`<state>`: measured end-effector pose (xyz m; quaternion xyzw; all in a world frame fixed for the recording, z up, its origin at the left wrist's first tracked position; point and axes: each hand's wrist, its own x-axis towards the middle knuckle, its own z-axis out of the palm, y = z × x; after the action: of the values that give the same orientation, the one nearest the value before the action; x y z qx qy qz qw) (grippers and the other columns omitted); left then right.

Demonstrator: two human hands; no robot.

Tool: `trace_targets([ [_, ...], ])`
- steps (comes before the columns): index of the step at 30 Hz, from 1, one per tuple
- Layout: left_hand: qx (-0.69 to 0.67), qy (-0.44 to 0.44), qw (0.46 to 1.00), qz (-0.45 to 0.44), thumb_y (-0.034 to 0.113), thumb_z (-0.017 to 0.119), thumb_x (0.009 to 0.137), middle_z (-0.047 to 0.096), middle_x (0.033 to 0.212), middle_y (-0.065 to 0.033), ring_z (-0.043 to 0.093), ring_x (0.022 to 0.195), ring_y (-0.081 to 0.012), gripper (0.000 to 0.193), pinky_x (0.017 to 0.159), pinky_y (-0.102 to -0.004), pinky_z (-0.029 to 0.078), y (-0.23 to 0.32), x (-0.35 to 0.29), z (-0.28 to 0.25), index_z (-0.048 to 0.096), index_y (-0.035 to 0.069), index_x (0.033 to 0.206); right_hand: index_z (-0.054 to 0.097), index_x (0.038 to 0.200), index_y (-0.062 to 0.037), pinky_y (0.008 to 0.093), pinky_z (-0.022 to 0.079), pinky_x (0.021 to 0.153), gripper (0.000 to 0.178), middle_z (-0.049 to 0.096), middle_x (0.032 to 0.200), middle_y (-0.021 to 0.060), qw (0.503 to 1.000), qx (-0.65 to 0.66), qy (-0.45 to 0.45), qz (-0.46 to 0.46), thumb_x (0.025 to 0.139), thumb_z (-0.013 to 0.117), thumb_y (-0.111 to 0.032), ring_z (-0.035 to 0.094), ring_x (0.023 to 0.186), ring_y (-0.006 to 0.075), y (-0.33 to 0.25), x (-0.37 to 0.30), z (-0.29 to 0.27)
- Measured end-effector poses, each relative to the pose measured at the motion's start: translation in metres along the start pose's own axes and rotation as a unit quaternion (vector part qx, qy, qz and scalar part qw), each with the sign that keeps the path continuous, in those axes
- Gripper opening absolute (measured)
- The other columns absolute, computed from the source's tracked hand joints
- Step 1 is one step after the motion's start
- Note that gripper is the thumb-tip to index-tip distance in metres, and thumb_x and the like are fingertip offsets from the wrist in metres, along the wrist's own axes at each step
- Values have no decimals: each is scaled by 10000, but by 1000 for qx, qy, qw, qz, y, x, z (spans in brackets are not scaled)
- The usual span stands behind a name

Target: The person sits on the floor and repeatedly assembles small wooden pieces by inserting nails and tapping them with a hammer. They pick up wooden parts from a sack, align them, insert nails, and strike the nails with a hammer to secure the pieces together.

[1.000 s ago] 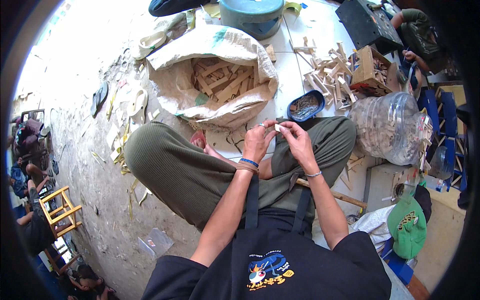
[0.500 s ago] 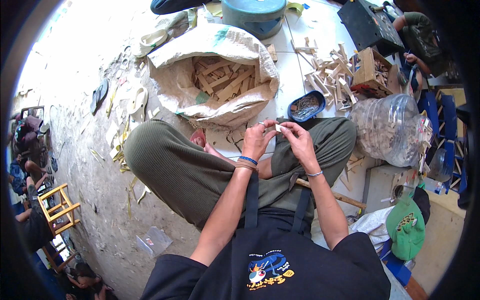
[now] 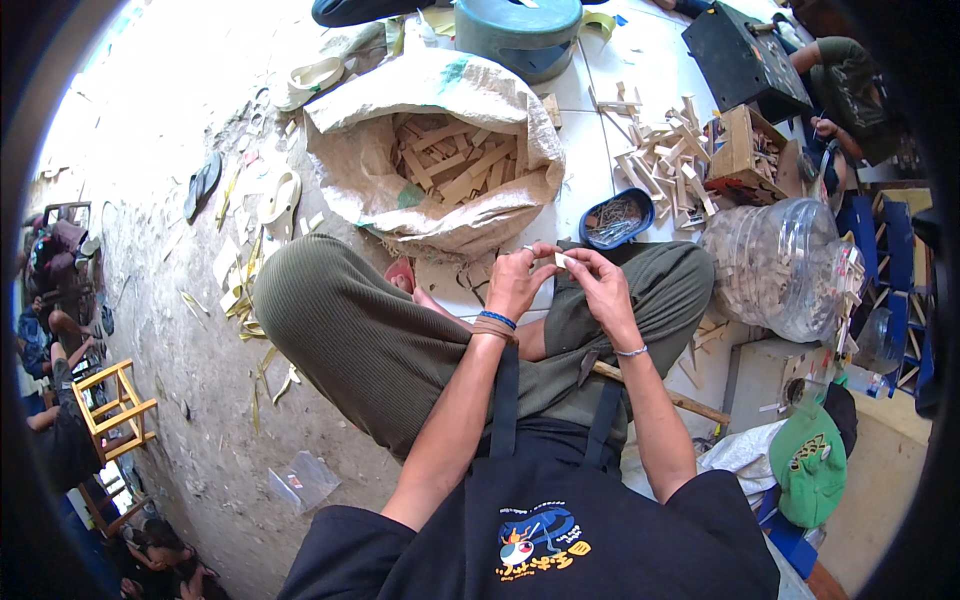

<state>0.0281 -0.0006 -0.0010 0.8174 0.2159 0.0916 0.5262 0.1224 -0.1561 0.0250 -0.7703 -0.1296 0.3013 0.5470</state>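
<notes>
Above my lap, my left hand [image 3: 513, 280] and my right hand [image 3: 600, 285] meet at the fingertips. Between them is a small pale piece of wood [image 3: 560, 260], pinched by thumbs and fingers from both sides. A hammer [image 3: 660, 393] lies across my right thigh, its wooden handle partly under my right forearm. Just beyond my hands, a blue oval tray [image 3: 646, 222] holds many small metal nails or pins. An open white woven sack [image 3: 345, 165] full of short wooden pieces [image 3: 462, 165] stands in front of my legs.
Loose wooden strips [image 3: 665, 150] lie heaped on the tiles, beside a wooden box [image 3: 735, 160]. A large clear plastic jar [image 3: 790, 255] of small pieces lies at my right, near a green cap [image 3: 808, 460]. A teal stool [image 3: 515, 35] is beyond the sack. Other people sit at both edges.
The whole view has shifted slightly. My hands stay together on the small piece of wood, with little visible movement of the fingers.
</notes>
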Motion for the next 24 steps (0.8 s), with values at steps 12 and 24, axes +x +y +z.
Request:
trace_targets([
  [12,-71,-34,997,-21,222,822,912,769,1163,-130,736,1099,-243,429,911,-380,590,5,-3,-6,697,94,1302,766,1145,-2,246,524,731,252,732,857,16,1000,18,6,20,1008,704,-204,652,806,64,1,3,3],
  [24,-253,-28,959,-126,190,786,971,767,1191,-79,691,1110,-129,317,949,-278,542,-2,-6,-3,740,44,1248,772,1134,-9,263,529,714,276,728,817,20,1000,-20,16,17,995,725,-242,648,771,71,-6,2,9],
])
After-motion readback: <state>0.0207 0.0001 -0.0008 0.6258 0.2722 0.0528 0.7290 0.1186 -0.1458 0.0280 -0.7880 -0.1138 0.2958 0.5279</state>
